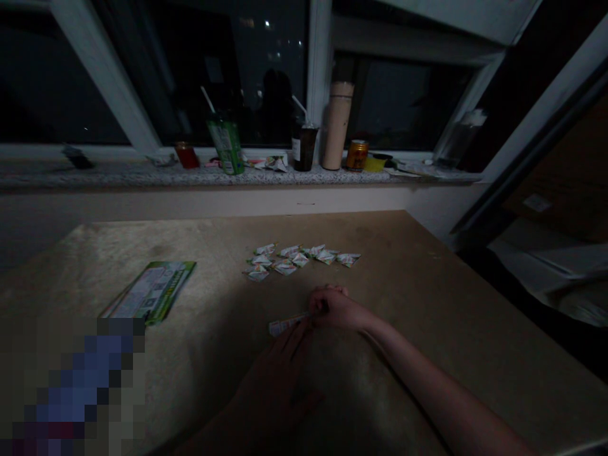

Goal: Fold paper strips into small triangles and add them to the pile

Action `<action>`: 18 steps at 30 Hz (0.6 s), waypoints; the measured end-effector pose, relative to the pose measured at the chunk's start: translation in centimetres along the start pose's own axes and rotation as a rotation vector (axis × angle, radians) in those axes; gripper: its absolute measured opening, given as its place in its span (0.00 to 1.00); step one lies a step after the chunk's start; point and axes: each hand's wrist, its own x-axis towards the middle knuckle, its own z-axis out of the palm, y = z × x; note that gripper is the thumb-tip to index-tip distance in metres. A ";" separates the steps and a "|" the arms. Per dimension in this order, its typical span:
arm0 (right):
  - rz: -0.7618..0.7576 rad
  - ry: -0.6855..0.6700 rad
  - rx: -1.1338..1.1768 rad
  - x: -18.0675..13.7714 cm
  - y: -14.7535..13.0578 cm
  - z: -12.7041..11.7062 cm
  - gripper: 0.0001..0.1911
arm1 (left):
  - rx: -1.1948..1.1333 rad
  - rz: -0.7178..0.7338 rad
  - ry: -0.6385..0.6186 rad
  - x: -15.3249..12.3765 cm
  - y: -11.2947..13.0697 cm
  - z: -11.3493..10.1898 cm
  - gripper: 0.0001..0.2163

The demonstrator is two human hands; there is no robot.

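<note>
A narrow printed paper strip (284, 324) lies on the table below the folded pieces. My left hand (280, 364) rests flat with its fingers stretched out, the fingertips at the strip's lower side. Curled closed at the strip's right end is my right hand (335, 307); its fingers seem to pinch that end, though the grip itself is mostly hidden. Just beyond both hands sit several small folded paper pieces (285, 267), white with green and red print, in loose rows. To the left lies a stack of green-and-white printed sheets (152, 291).
The brown table (403, 272) reaches to a wall under a window. Along the granite sill (266, 179) stand a green cup (228, 147) with a straw, a dark cup (304, 145), a tall pink bottle (338, 123), an orange can (357, 156) and a red jar (187, 155). Pixelation covers the lower left.
</note>
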 end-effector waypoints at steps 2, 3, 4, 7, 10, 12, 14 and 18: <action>-0.002 0.003 -0.006 -0.1 -0.2 0.0 0.09 | -0.002 0.009 -0.010 0.0 0.0 -0.1 0.40; 0.001 0.008 -0.007 -0.1 -0.3 0.0 0.09 | -0.004 0.010 -0.011 0.0 0.0 -0.1 0.40; 0.005 0.014 -0.007 -0.2 -0.4 0.0 0.08 | -0.009 0.011 -0.012 0.0 0.1 0.0 0.40; 0.014 0.035 0.002 -0.5 -0.7 0.1 0.07 | -0.026 0.020 -0.009 0.1 0.0 -0.2 0.38; -0.022 0.078 0.009 -0.7 -0.6 0.6 0.06 | -0.056 0.062 0.010 0.4 -0.9 -1.1 0.31; -0.054 0.114 0.004 -0.8 -0.4 0.9 0.06 | -0.085 0.120 0.010 0.6 -2.2 -2.3 0.24; -0.080 0.136 -0.017 -0.9 -0.2 1.1 0.06 | -0.083 0.176 0.038 0.7 -3.8 -3.6 0.20; -0.188 0.150 -0.113 -1.1 -0.6 1.2 0.05 | -0.030 0.152 0.043 0.9 -6.5 -5.5 0.15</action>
